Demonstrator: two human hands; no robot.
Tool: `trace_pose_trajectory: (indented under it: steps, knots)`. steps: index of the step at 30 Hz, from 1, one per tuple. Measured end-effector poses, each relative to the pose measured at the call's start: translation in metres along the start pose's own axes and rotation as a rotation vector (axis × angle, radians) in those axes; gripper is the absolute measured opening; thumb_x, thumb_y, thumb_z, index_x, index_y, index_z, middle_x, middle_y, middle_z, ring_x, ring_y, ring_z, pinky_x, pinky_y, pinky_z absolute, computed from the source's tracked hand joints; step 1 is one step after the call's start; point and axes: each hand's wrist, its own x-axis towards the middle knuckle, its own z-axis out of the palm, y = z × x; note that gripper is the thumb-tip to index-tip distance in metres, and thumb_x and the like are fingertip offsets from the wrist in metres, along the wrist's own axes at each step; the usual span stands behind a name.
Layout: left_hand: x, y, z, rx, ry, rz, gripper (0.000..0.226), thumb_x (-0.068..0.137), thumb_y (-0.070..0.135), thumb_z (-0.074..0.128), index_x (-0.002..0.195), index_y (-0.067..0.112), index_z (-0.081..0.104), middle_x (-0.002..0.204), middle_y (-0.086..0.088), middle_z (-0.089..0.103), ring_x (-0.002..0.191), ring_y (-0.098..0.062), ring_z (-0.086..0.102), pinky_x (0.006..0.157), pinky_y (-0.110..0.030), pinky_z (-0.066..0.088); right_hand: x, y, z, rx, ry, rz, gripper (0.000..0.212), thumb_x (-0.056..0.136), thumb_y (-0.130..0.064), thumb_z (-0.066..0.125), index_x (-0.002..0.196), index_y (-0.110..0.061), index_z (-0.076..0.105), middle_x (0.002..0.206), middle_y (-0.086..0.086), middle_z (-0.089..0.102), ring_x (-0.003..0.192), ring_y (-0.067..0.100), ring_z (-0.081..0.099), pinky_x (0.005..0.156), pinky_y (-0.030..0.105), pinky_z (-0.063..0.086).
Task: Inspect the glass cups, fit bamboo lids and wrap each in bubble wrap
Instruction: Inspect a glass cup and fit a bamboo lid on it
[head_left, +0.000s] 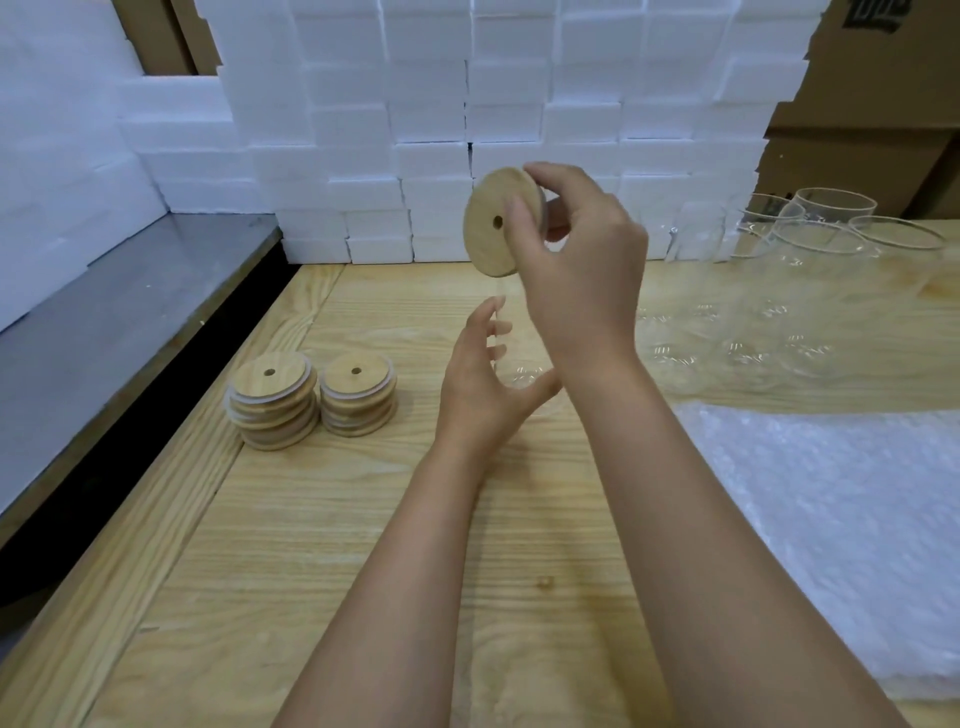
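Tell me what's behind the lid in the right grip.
Fingers of the right grip curl behind the lid; farther back stand foam blocks. The lid's rear face is hidden.

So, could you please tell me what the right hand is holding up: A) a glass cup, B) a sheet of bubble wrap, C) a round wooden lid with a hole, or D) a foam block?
C: the right hand pinches a round wooden lid by its edge above the table, centre hole showing; the left hand below seems to hold a clear glass cup.
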Motion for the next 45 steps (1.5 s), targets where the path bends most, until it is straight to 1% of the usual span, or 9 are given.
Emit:
trace_pose_trajectory:
  steps: [3, 7, 17, 24, 27, 31, 37, 41, 45]
  knots:
    - [-0.005, 0.0, -0.002, -0.056, -0.023, -0.005, 0.09, 0.048, 0.058, 0.076, 0.129, 0.049, 0.037, 0.117, 0.021, 0.049, 0.099, 0.002, 0.051, 0.08, -0.026, 0.052, 0.009, 0.013, -0.002, 0.025, -0.003, 0.092, 0.016, 0.091, -0.022, 0.059, 0.099, -0.012, 0.07, 0.076, 0.001, 0.067, 0.089, 0.025, 0.06, 0.08, 0.033, 0.046]
    - [-0.005, 0.0, -0.003, -0.054, -0.03, -0.021, 0.093, 0.048, 0.061, 0.077, 0.13, 0.05, 0.036, 0.116, 0.022, 0.048, 0.1, 0.003, 0.05, 0.087, -0.034, 0.054, 0.012, 0.015, 0.001, 0.054, 0.004, 0.218, 0.015, 0.089, -0.021, 0.058, 0.077, -0.018, 0.065, 0.061, -0.011, 0.056, 0.09, 0.027, 0.06, 0.078, 0.033, 0.046]
    - [-0.002, -0.003, -0.004, -0.066, -0.029, -0.011, 0.091, 0.06, 0.045, 0.087, 0.137, 0.037, 0.038, 0.12, 0.015, 0.05, 0.105, -0.005, 0.052, 0.085, -0.024, 0.047, 0.021, 0.04, -0.001, 0.009, 0.017, 0.44, 0.015, 0.083, -0.02, 0.062, 0.085, -0.007, 0.07, 0.063, -0.01, 0.053, 0.073, 0.016, 0.055, 0.081, 0.035, 0.049]
    - [-0.004, -0.002, -0.003, -0.054, -0.038, -0.012, 0.094, 0.053, 0.059, 0.08, 0.134, 0.043, 0.037, 0.12, 0.016, 0.05, 0.106, -0.005, 0.052, 0.089, -0.032, 0.051, 0.023, 0.036, -0.004, -0.031, -0.209, 0.147, 0.033, 0.087, -0.011, 0.051, 0.114, -0.018, 0.07, 0.126, -0.003, 0.059, 0.121, 0.014, 0.05, 0.105, 0.025, 0.035]
    - [-0.004, -0.002, -0.004, -0.051, -0.032, -0.014, 0.092, 0.057, 0.053, 0.083, 0.136, 0.041, 0.036, 0.12, 0.016, 0.05, 0.107, -0.007, 0.052, 0.09, -0.035, 0.052, 0.018, 0.035, -0.002, -0.045, -0.302, 0.069, 0.026, 0.086, -0.019, 0.052, 0.091, -0.009, 0.075, 0.098, 0.002, 0.072, 0.097, 0.011, 0.059, 0.101, 0.04, 0.041]
    - [-0.004, -0.002, -0.004, -0.036, -0.03, -0.006, 0.09, 0.061, 0.046, 0.087, 0.136, 0.04, 0.036, 0.119, 0.016, 0.049, 0.103, -0.004, 0.051, 0.09, -0.035, 0.051, 0.016, 0.036, -0.002, 0.003, -0.273, 0.108, 0.033, 0.079, -0.026, 0.048, 0.083, -0.002, 0.07, 0.088, 0.011, 0.068, 0.088, 0.017, 0.056, 0.102, 0.04, 0.04]
    - [-0.005, -0.001, -0.004, -0.044, -0.035, -0.002, 0.093, 0.062, 0.043, 0.087, 0.139, 0.036, 0.036, 0.122, 0.013, 0.05, 0.107, -0.006, 0.052, 0.087, -0.024, 0.046, 0.018, 0.041, -0.001, -0.003, -0.296, 0.127, 0.022, 0.08, -0.02, 0.055, 0.085, -0.013, 0.075, 0.075, -0.008, 0.07, 0.083, 0.004, 0.059, 0.071, 0.009, 0.043]
    - [-0.007, 0.0, -0.004, -0.038, -0.05, -0.006, 0.094, 0.065, 0.041, 0.086, 0.142, 0.036, 0.033, 0.123, 0.014, 0.049, 0.111, -0.006, 0.051, 0.093, -0.034, 0.05, 0.014, 0.043, 0.002, 0.003, -0.254, 0.113, 0.023, 0.083, -0.019, 0.053, 0.083, -0.009, 0.074, 0.089, 0.001, 0.072, 0.085, 0.01, 0.061, 0.078, 0.025, 0.047]
    - [-0.006, 0.001, -0.005, -0.02, -0.054, -0.003, 0.097, 0.069, 0.038, 0.084, 0.148, 0.032, 0.027, 0.13, 0.011, 0.049, 0.114, -0.007, 0.05, 0.095, -0.029, 0.047, 0.01, 0.042, -0.001, -0.126, -0.345, 0.061, 0.032, 0.096, -0.03, 0.046, 0.117, -0.018, 0.068, 0.131, 0.002, 0.058, 0.126, 0.018, 0.045, 0.104, 0.033, 0.035]
